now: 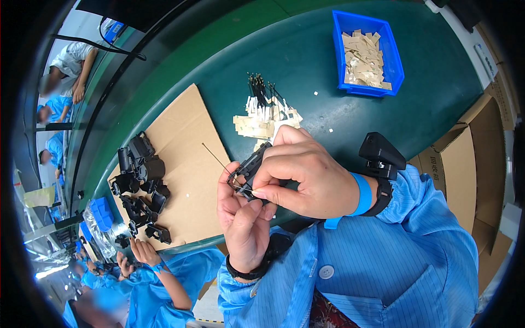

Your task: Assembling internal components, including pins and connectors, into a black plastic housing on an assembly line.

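My left hand (240, 221) is closed round a black plastic housing (255, 164), keeping it tilted above the table in front of my chest. Thumb and forefinger of my right hand (306, 172) pinch together at the housing's near end, on a thin dark wire (216, 157). One end of that wire sticks out past my left fingers, up and to the left. My right fingers cover part of the housing. Just beyond my hands lies a bundle of black wires (261, 90) with white ends, beside a pile of beige and white strips (254, 127).
A blue bin (398, 68) of beige pieces stands at the far right. Several black plastic parts (146, 164) lie on a cardboard sheet (188, 123) at left. A co-worker's hand (145, 252) is near those parts. Cardboard boxes (456, 164) stand beside the table at right.
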